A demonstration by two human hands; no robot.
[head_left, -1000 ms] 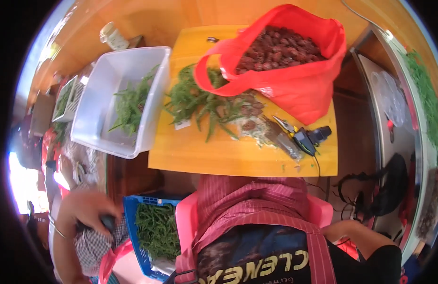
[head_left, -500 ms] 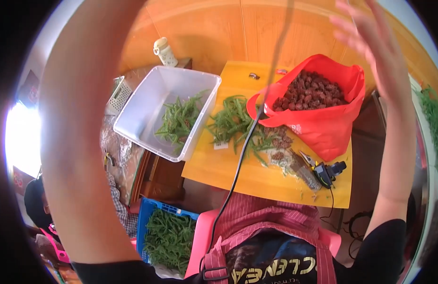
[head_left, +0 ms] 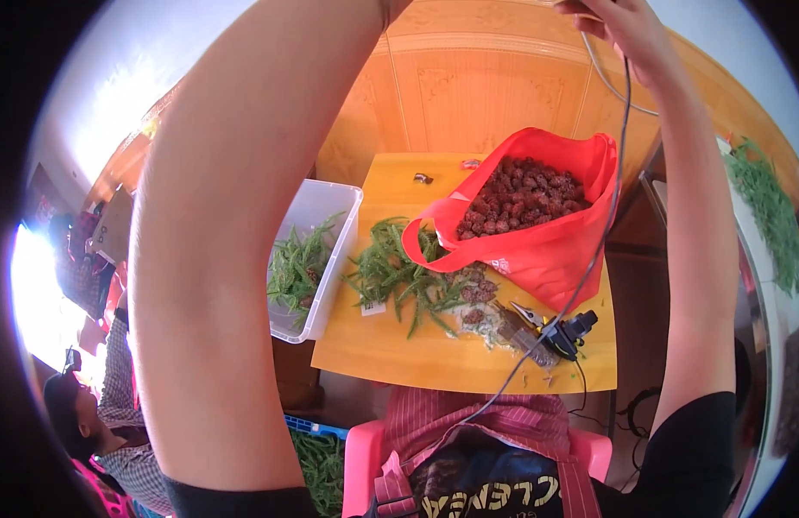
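rising through the whole frame, the left forearm (head_left: 218, 259) is reaching up past the top edge, so its hand is out of view and i cannot tell whether it is clenched or released. the right hand (head_left: 628, 30) is pinching a thin grey cable (head_left: 602, 224) near the upper rim. that cable is hanging with its long axis nearly upright, running down from the right hand toward the striped apron (head_left: 477, 427), so the right hand is the nearer one. below and between the arms, the yellow table (head_left: 399, 363) is carrying a red bag (head_left: 546, 250) of dark fruit, green sprigs (head_left: 399, 276) and a small tool (head_left: 572, 332); a white tub (head_left: 317, 259) is sitting just beside its left edge.
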